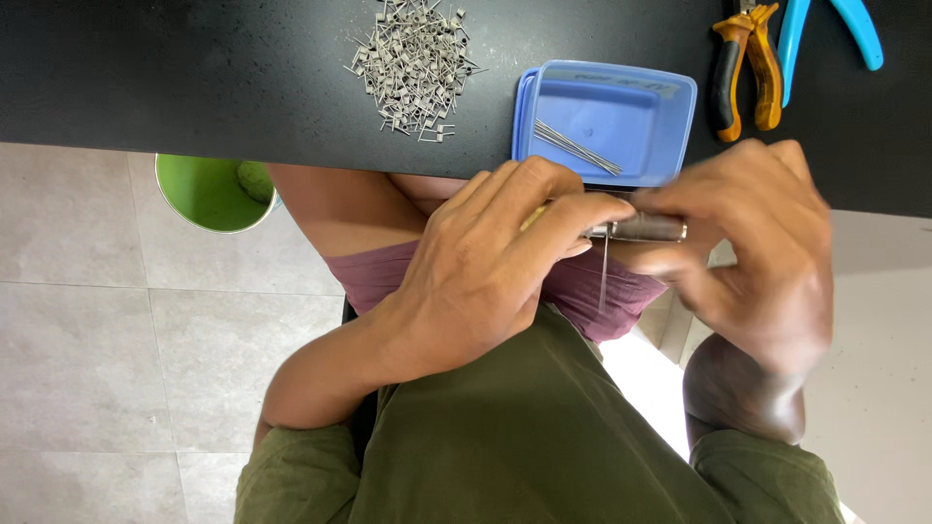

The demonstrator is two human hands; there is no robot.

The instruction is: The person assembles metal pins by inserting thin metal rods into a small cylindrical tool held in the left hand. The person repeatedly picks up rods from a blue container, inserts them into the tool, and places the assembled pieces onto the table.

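both hands pinch a small metal tool over the lap.
left hand & right hand each closed on it; thin wire hangs below grip, blue tray just beyond on worktop.

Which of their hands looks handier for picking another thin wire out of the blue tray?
Probably the right hand: it lies nearer the blue tray and its wires. The left hand is wrapped around the small metal tool, steadying it.

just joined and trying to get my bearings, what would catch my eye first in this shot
First, the two hands meeting at centre: the left hand and the right hand hold a dark metal tool between them, with a thin wire hanging down from it. Above them on the black table sit a heap of small bent wire pieces and a blue tray holding straight wires. A green cup shows below the table edge at left.
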